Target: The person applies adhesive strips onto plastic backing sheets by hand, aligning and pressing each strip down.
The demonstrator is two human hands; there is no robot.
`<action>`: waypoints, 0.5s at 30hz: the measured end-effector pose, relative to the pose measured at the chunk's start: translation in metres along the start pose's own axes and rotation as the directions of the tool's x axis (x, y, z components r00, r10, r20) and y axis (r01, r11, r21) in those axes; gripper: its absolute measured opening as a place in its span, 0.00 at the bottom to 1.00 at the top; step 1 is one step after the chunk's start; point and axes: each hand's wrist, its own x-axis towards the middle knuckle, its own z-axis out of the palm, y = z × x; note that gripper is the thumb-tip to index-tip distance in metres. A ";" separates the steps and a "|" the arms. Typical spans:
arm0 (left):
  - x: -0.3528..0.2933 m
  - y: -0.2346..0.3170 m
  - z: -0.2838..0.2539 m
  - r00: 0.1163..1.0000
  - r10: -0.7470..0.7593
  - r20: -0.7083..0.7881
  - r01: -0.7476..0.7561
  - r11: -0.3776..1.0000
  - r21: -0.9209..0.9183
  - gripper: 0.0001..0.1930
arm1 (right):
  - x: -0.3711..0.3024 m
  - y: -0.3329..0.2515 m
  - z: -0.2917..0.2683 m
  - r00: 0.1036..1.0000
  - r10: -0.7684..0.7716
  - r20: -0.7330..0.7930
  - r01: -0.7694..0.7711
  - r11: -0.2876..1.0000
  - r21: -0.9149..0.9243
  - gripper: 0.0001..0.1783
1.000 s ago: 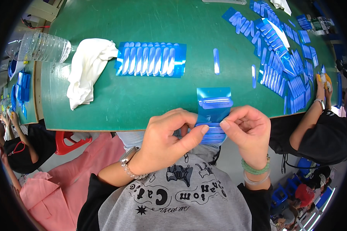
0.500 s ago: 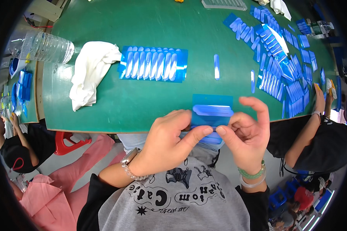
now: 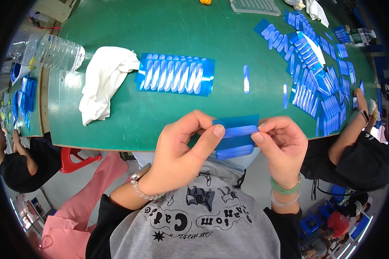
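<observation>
Between my hands is a translucent blue film sheet [image 3: 235,141] carrying long, rounded blue strips, held at the table's front edge. My left hand [image 3: 177,144] pinches its left side, the thumb lying over the end of the upper strip. At the other end of that strip, my right hand [image 3: 285,144] has thumb and fingertips closed on the sheet's edge. A second strip shows lower on the sheet. Beyond my hands, one loose blue strip [image 3: 246,80] lies on the green table [image 3: 173,123], with another strip [image 3: 285,96] farther right.
A stack of blue strip sheets [image 3: 175,74] lies ahead, beside a crumpled white cloth [image 3: 104,84]. Large clear bottle [image 3: 47,51] at left. Many blue sheets [image 3: 330,105] are heaped at right, near a co-worker's hand [image 3: 361,102]. At the far edge is a clear tray [image 3: 255,6].
My thumbs have moved apart from the sheet's lower middle to its two sides. My raised right index finger has come down onto the edge. The co-worker's arm at right has shifted.
</observation>
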 end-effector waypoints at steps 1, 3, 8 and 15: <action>0.000 0.002 0.001 1.000 0.000 -0.002 0.000 1.000 0.001 0.09 | 0.000 0.000 0.000 1.000 -0.020 0.021 0.021 0.998 -0.059 0.10; -0.002 0.007 0.005 0.998 -0.044 -0.042 0.040 0.995 -0.094 0.09 | -0.001 -0.002 0.001 0.999 -0.021 0.029 0.024 0.994 -0.105 0.08; 0.000 0.005 0.000 0.990 -0.034 -0.136 0.018 0.993 -0.115 0.09 | 0.009 -0.010 -0.002 0.992 0.108 0.060 -0.113 0.990 0.082 0.05; 0.004 0.006 0.005 0.993 -0.105 -0.052 0.099 0.989 -0.105 0.09 | 0.015 -0.008 -0.006 0.944 0.281 0.171 -0.298 0.951 0.078 0.04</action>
